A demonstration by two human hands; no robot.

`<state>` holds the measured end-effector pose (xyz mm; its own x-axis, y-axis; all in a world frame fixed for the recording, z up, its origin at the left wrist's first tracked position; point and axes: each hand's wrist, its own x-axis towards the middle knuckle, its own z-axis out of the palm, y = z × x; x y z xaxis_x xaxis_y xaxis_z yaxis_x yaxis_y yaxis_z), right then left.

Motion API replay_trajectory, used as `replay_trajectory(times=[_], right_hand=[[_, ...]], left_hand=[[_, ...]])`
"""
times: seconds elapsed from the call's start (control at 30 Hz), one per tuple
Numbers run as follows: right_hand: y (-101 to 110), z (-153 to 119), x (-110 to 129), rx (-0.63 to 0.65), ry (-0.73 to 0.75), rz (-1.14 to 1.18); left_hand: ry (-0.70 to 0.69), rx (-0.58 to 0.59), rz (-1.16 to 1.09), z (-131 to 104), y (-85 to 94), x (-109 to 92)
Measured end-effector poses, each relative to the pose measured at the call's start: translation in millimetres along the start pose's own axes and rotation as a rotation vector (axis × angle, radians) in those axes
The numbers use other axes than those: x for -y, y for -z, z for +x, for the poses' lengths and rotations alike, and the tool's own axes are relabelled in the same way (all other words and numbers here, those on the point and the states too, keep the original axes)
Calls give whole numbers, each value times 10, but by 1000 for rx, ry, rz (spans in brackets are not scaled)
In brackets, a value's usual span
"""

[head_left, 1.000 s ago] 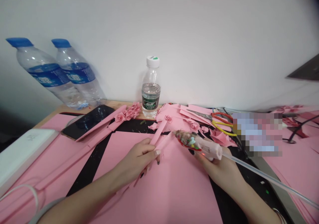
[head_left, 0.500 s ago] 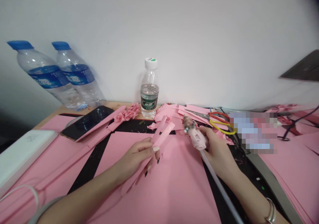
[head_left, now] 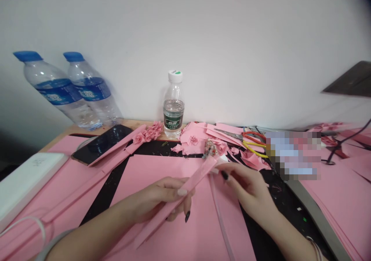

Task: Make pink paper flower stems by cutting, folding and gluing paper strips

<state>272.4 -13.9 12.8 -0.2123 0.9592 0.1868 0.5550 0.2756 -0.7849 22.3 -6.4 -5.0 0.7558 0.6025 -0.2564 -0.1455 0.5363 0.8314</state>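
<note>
Left hand pinching pink paper strip, right hand at its tip, scissors behind

Pixelated patch at right centre hiding table items, white box cut by left edge, glue gun mostly behind pink strip, bottle label unreadable.

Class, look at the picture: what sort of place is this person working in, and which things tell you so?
Probably a paper-craft work table against a plain wall. Pink paper sheets cover it, finished paper roses and scissors lie at the back, and the left hand holds a pink paper strip.
</note>
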Motion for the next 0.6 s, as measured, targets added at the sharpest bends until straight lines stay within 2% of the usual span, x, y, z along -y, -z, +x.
replay_trajectory(times=[0.07,0.17,0.27,0.37,0.5,0.57,0.6], right_hand=[[-91,-29,54,161,-123,256],[-236,-75,72,335,-296,642],[-326,-114,42,363,-342,825],[-335,-110,4,224,-341,869],[-258,-50,-25,-77,-366,907],[-219,-33,-36,-160,-348,899],[-207,-32,-42,-175,-339,885]], left_hand=[[63,81,-52,11,-6,12],[109,198,-63,30,0,31],[99,225,-50,36,0,31],[54,164,-31,45,14,21],[-71,62,-54,108,103,47],[-116,57,-41,140,141,77],[-146,-10,-17,147,145,91]])
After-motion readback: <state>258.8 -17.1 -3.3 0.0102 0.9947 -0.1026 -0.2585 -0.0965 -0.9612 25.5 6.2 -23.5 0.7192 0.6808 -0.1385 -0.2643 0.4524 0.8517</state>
